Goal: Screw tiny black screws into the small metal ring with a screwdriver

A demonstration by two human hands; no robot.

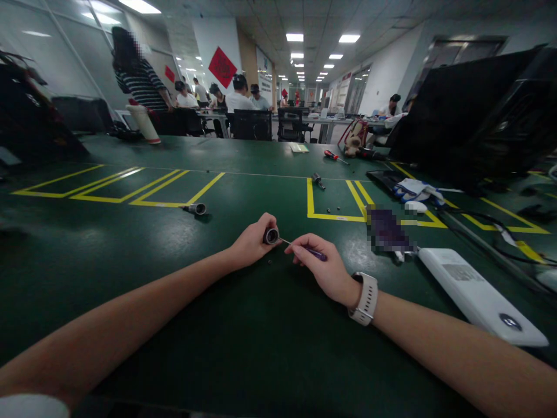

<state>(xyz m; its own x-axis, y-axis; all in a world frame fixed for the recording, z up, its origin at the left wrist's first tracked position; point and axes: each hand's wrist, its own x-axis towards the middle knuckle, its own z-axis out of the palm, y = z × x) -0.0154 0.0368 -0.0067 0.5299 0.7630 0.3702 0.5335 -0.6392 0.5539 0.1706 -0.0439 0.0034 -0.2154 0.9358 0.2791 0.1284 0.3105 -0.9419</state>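
Note:
My left hand (252, 244) is closed round a small dark metal cylinder (270, 235) with a bright ring at its open end, held just above the green table (243, 325). My right hand (319, 270), with a white watch on the wrist, pinches a thin screwdriver (310, 249) with a purple handle. Its tip points left into the cylinder's open end. A tiny dark screw (269, 262) lies on the table just below my left hand.
A second small cylinder (196, 208) lies to the far left by yellow floor-tape lines. A white flat device (478, 296), gloves (415, 190), a red-handled screwdriver (333, 155) and black cases lie to the right. People sit at desks behind.

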